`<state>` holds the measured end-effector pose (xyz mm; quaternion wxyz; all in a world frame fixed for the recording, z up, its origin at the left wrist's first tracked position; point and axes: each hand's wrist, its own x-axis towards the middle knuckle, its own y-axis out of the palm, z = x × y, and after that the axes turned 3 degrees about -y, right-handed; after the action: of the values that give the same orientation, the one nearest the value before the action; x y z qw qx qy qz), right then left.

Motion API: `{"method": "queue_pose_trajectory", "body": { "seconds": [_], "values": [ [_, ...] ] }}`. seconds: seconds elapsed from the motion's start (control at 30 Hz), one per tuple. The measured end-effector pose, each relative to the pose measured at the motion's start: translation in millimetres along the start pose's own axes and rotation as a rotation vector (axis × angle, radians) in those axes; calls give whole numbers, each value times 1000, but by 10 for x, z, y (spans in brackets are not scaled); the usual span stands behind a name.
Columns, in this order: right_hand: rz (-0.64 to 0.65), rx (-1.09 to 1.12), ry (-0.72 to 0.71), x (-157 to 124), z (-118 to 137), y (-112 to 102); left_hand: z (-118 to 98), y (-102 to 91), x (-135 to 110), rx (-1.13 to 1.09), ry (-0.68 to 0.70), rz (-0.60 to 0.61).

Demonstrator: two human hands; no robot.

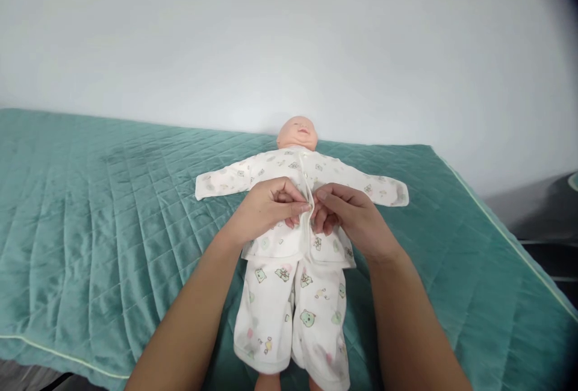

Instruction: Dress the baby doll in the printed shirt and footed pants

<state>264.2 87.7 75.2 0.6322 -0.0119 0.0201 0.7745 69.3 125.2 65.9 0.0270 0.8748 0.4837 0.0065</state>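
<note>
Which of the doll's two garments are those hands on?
The long-sleeved top: left hand and right hand are at its front opening; neither touches the trousers.

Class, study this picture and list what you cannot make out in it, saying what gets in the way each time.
Head view: any button where the left hand and right hand meet at the shirt's front; the hands cover it.
Head view: the doll's hands, if any; the sleeves hide them.
Head view: the doll's feet, cut off by the bottom edge.
Head view: the dark thing at far right; edge and dimness hide what it is.
</note>
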Motion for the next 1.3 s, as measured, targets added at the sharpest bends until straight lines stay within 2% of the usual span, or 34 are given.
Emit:
{"method": "queue_pose_trajectory", "body": {
  "seconds": [0.5,0.77,0.97,1.1,1.3],
  "values": [
    [-34,51,4,16,-43,5,-65,6,-45,99,-44,42],
    [-39,13,-6,9,-43,14,-36,28,-46,224,58,-28],
    [-11,-48,-10,-2,-18,29,-52,15,-42,182,-25,-7],
    [-4,-64,-17,0,-9,36,-38,11,-31,118,-20,-14],
    [25,-34,-31,0,-32,3,-56,-51,-38,74,-28,39]
  ]
}}
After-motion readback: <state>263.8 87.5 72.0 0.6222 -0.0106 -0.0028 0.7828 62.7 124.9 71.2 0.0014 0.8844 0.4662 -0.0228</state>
